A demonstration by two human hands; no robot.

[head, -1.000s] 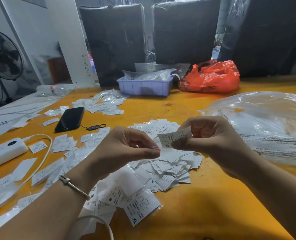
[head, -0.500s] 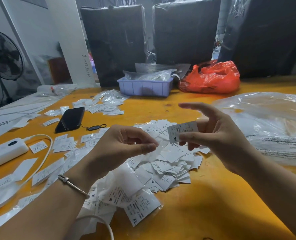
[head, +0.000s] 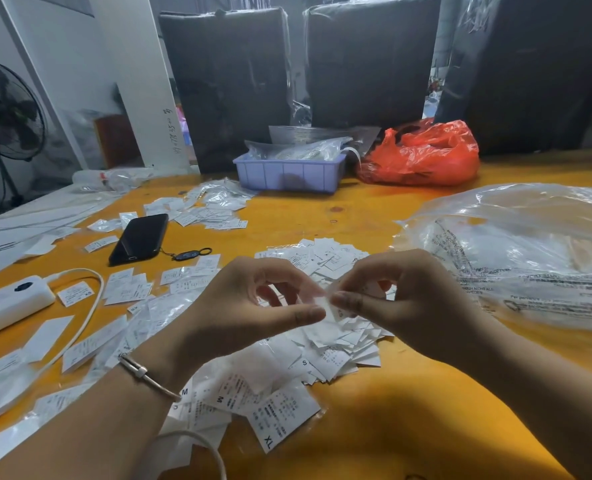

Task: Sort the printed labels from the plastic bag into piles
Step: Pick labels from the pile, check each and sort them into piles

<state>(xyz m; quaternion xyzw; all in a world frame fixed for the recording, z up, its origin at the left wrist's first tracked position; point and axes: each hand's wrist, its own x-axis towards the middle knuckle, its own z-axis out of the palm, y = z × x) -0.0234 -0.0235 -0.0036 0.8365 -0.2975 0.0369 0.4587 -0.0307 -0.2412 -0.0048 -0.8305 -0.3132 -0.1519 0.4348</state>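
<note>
While a black standing fan [head: 8, 112] sits off the far left edge, the yellow wooden table [head: 384, 420] carries a white rectangular power bank [head: 8, 306] with a white cable [head: 86, 327] looping from it, and loose white printed labels [head: 128, 289] lie scattered beside it. Just beyond these a black smartphone [head: 140, 239] rests face up, with a small black key fob [head: 188, 253] tethered at its near end. Farther back a second scatter of labels in clear sleeves [head: 214, 209] lies in front of a lilac plastic tray [head: 289, 173].

Nearer the middle, the left hand [head: 246, 306] (a thin silver bangle [head: 147, 375] circles its wrist) pinches one end of a small white label [head: 327, 303] between thumb and forefinger. The right hand [head: 412, 303] pinches the other end of that same label with thumb and curled fingers, so both hands grasp it together, lifted above the table. Its print is too blurred to read. Directly beneath the hands spreads the main heap of white size labels [head: 325, 344], some marked M, S and XL.

Behind, a crumpled orange-red plastic bag [head: 422, 154] stands against dark wrapped bales [head: 370, 60]. At the right lies a large clear plastic bag [head: 519, 251] with printed text, flattened on the table, well apart from the heap.
</note>
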